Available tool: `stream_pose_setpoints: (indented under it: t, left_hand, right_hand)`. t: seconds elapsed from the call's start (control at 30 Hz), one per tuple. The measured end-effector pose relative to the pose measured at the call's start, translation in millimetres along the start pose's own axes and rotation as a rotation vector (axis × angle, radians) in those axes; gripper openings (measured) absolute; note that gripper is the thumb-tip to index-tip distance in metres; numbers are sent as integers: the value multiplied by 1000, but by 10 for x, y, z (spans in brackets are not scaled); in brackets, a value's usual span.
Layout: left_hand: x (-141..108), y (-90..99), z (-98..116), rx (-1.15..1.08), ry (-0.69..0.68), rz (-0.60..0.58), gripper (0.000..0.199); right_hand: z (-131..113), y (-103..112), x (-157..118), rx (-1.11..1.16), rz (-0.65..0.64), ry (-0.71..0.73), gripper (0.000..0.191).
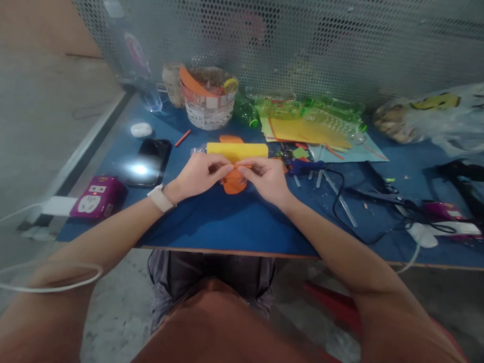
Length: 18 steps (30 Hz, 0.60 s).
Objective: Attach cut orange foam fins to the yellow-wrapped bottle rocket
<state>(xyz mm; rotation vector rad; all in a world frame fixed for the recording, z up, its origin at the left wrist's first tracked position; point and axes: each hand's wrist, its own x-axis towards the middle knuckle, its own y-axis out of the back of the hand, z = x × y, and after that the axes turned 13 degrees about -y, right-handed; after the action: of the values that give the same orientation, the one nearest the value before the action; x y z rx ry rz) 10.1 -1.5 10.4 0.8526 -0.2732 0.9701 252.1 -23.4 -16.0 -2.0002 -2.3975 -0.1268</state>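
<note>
A clear plastic bottle wrapped in yellow paper (pixel 237 150) lies on its side before me, its clear end pointing left. Orange paper pieces (pixel 235 187) with rounded ends stick out on its near and far sides. My left hand (pixel 202 173) and my right hand (pixel 267 179) meet at the near side of the bottle. Both have thumb and fingers closed on the orange paper, and my fingertips hide part of it. Just right of my right hand lies a blue glue gun (pixel 305 166) with a black cord.
On the blue table (pixel 212 225) stand a woven basket (pixel 210 114) and a tall bottle (pixel 143 74). A phone (pixel 150 162) and purple power adapter (pixel 97 197) lie left. Green bottles (pixel 335 110), yellow sheets (pixel 288 131), glue sticks (pixel 341 199), scissors (pixel 379 196) and cables lie right.
</note>
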Motion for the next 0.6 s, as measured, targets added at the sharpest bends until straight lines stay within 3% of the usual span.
stream_pose_setpoints:
  t: [0.27, 0.47, 0.6]
  left_hand:
    - [-2, -16, -15, -25, 29, 14, 17]
    - [5, 19, 4, -5, 2, -33, 29]
    - [3, 15, 3, -17, 16, -15, 23]
  right_hand:
    - [47, 12, 16, 1, -11, -4, 48]
    - [49, 1, 9, -3, 34, -1, 49]
    - [17, -10, 5, 2, 25, -10, 50]
